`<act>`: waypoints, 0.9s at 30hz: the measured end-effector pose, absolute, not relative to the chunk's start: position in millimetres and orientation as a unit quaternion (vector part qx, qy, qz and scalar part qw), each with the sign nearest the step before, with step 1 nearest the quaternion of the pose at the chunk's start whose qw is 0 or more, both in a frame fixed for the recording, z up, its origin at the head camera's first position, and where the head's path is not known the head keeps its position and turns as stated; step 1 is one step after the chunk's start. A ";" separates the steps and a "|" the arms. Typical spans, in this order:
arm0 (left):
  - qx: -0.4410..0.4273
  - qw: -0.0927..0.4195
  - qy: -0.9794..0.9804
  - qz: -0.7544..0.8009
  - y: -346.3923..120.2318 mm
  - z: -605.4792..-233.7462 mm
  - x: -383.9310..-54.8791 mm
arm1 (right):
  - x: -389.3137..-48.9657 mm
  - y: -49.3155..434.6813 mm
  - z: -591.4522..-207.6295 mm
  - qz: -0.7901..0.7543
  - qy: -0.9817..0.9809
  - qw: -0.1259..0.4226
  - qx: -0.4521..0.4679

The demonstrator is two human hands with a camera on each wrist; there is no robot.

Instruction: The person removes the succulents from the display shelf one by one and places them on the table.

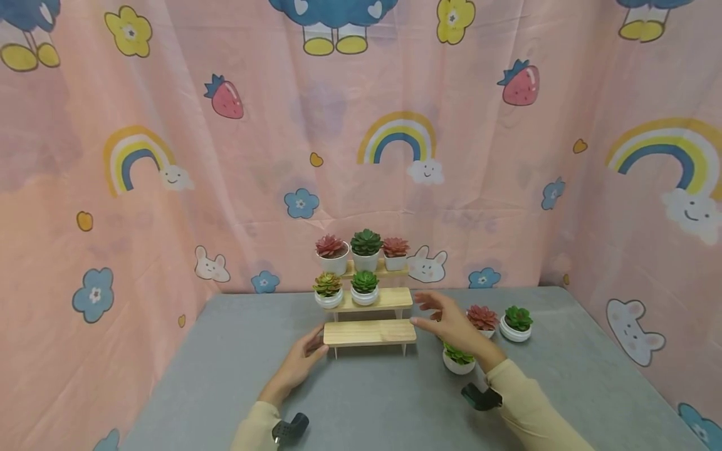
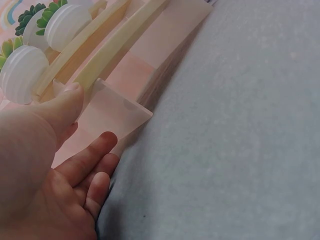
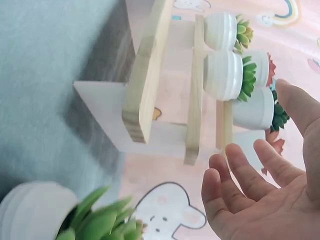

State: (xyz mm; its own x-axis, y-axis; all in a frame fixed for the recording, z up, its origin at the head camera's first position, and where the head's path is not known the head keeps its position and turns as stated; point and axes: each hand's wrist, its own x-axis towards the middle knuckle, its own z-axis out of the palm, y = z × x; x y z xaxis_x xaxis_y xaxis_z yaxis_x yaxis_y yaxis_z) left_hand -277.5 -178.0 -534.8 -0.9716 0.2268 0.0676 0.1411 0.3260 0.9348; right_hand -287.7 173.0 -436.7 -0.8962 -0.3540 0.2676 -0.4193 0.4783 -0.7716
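Note:
A three-tier plant stand with pale wooden planks [image 1: 369,332] and translucent side panels [image 2: 112,107] stands on the table. Its top tier bears a dark green succulent [image 1: 366,243] between two red ones. On the middle tier sit a yellowish succulent [image 1: 328,285] and a green one [image 1: 365,283], both in white pots. My left hand [image 1: 299,361] is at the left end of the lowest plank, thumb by the plank and fingers loosely extended beside the panel. Off the stand's right end hovers my right hand [image 1: 451,321], fingers spread and slightly bent, holding nothing.
Right of the stand, a light green succulent [image 1: 459,355], a red one [image 1: 482,318] and a green one [image 1: 516,319] stand on the grey table [image 1: 372,407], partly hidden by the right arm. A pink patterned curtain [image 1: 338,188] hangs behind.

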 end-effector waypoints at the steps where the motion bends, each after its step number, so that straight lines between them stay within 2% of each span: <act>1: 0.116 0.036 0.816 0.566 -178.1 -534.8 -277.3 | -288.8 170.7 -436.7 0.459 -0.858 0.035 0.226; 15: 0.107 0.032 0.815 0.568 -176.1 -531.5 -274.5 | -308.9 130.6 -433.7 0.498 -0.840 0.023 0.215; 22: 0.104 0.033 0.813 0.572 -175.8 -529.4 -274.3 | -321.7 110.4 -436.9 0.514 -0.826 0.049 0.225; 27: 0.110 0.031 0.811 0.574 -175.8 -530.0 -273.9 | -330.2 98.2 -439.5 0.510 -0.835 0.052 0.199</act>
